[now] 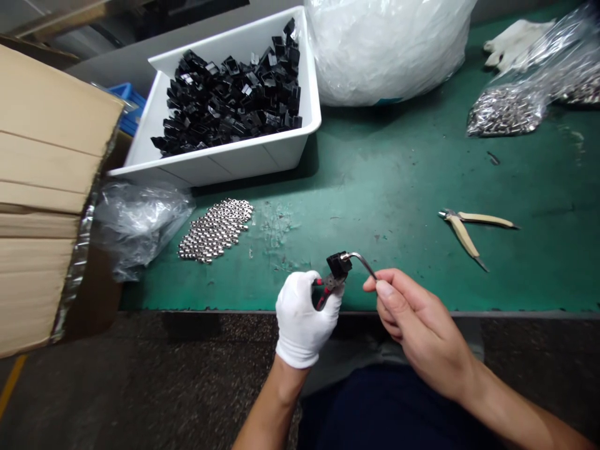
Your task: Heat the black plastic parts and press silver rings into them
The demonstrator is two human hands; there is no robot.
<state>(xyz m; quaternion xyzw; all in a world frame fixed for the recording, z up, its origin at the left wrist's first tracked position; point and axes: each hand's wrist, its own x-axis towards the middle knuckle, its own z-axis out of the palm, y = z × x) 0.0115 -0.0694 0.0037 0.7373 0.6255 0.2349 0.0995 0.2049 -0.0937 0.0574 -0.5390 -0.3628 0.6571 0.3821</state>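
My left hand (302, 312), in a white glove, is closed around small red-and-black-handled pliers (330, 284). The jaws are at a black plastic part (339, 265), just over the table's front edge. Bare, my right hand (412, 319) pinches a bent metal hex key (363, 259) between thumb and fingers. The key's short end meets the black part, where a bit of shiny metal shows; how deep it sits I cannot tell. A patch of small metal sleeves (216, 230) lies on the green table (375, 181) to the left.
Many black parts fill a white bin (248, 156) at the back left. Cream-handled cutters (462, 231) lie open at right. Behind are a large white plastic bag (389, 50), a bag of metal pieces (506, 111) and a glove (515, 44). A cardboard box (51, 181) stands left.
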